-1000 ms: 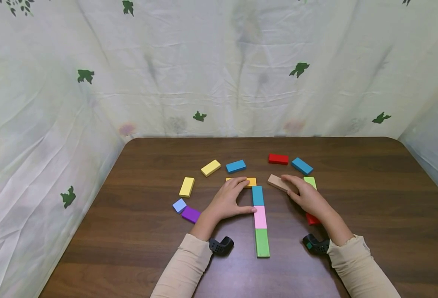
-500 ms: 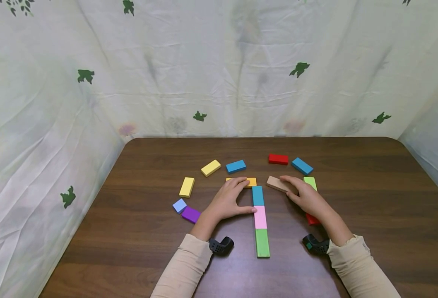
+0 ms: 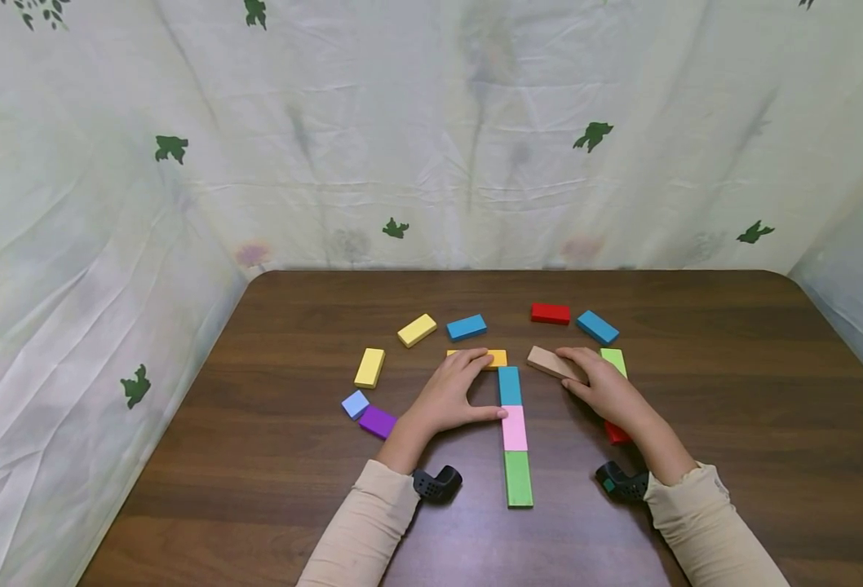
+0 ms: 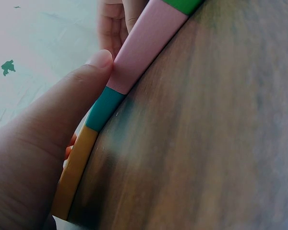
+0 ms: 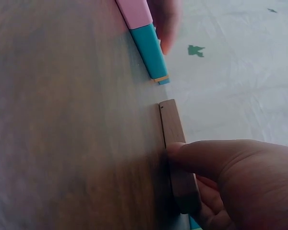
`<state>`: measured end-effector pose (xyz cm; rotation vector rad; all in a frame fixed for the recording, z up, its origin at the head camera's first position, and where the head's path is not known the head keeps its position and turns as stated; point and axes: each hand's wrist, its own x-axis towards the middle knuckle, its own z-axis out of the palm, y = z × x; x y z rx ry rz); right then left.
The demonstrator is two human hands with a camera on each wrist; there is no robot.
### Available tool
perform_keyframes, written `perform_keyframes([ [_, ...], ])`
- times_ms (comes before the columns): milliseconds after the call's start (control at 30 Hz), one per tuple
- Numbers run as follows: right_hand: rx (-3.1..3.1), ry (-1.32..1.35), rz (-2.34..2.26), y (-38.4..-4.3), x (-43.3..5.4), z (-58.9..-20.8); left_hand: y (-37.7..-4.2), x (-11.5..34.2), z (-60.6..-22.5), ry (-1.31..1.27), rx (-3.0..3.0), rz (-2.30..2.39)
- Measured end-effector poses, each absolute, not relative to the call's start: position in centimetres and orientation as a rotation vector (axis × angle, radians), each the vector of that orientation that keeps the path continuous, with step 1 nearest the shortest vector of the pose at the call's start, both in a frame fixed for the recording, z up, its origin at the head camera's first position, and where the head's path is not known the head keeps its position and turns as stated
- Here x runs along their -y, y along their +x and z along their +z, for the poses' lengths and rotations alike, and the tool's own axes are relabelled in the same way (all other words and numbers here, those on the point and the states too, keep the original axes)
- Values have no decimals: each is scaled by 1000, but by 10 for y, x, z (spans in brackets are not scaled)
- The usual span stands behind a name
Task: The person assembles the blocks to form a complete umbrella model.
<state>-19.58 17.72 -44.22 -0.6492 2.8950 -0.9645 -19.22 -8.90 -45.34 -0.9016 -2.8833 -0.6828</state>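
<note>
My left hand [image 3: 442, 395] reaches over the yellow-orange block [image 3: 498, 359] with its fingers resting there. Its thumb touches the side of the pink block [image 3: 515, 430]. A teal block [image 3: 510, 386] sits between those two, and a green block [image 3: 518, 479] continues the column toward me. To the right, my right hand [image 3: 608, 391] pinches a plain wooden block [image 3: 546, 359] lying aslant, the thumb along its near side in the right wrist view. The wooden block's right end is hidden behind the fingers. A gap separates it from the orange block.
Around the hands lie loose blocks: yellow [image 3: 417, 330], blue [image 3: 466, 328], red [image 3: 550, 313], another blue [image 3: 597, 327] and light green [image 3: 613, 359]. A purple block [image 3: 377, 421] touches a light blue one [image 3: 355, 404]. Another red block [image 3: 617, 434] is partly under the right wrist.
The wooden block has shifted very slightly in the right hand, its angle changing a little. The left hand and the column of blocks stay in place.
</note>
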Motion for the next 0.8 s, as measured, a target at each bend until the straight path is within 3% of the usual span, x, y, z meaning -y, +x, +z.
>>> perform_keyframes([
  [800, -2889, -695, -1109, -197, -176, -439, -192, 89, -453, -904, 2879, -698],
])
